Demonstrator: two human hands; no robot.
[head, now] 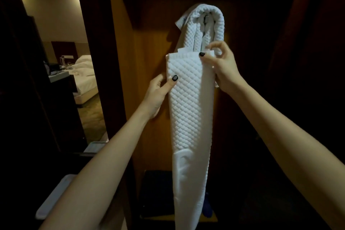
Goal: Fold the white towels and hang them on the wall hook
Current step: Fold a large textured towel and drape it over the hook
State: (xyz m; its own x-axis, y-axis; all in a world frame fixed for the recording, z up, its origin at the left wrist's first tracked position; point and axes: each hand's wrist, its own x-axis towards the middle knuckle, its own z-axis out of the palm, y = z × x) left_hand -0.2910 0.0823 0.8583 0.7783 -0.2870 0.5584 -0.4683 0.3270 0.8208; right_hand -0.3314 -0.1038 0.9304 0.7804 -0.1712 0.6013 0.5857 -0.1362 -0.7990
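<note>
A white quilted towel [190,108] hangs folded against a wooden panel [149,46], looped over at its top. Our left hand [158,91] grips its left edge, thumb on the front; our right hand [223,69] pinches the fold's upper right corner.

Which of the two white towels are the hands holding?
The front towel, long and flat: the left hand and the right hand grip its upper sides. The other towel hangs looped above it.
</note>
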